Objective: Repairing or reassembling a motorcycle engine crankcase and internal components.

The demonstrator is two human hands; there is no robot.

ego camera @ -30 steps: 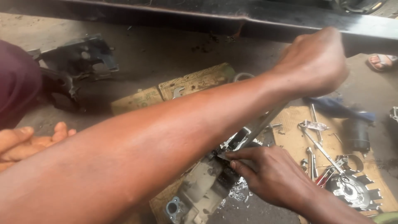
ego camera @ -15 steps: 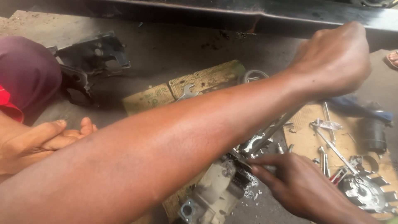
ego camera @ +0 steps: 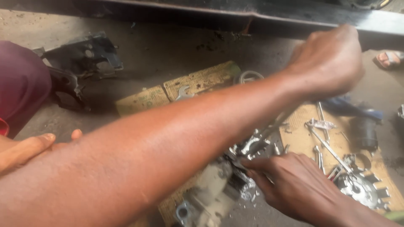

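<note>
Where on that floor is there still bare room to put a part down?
Bare concrete lies between the black bracket, the dark metal beam and the cardboard strip. It is crowded on the cardboard sheet at right, strewn with wrenches and a toothed metal part, and around the grey engine casing by the right hand.

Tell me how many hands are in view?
3: the left hand raised at upper right, the right hand on the metal part, another person's hand at left. Others may be hidden.
</note>
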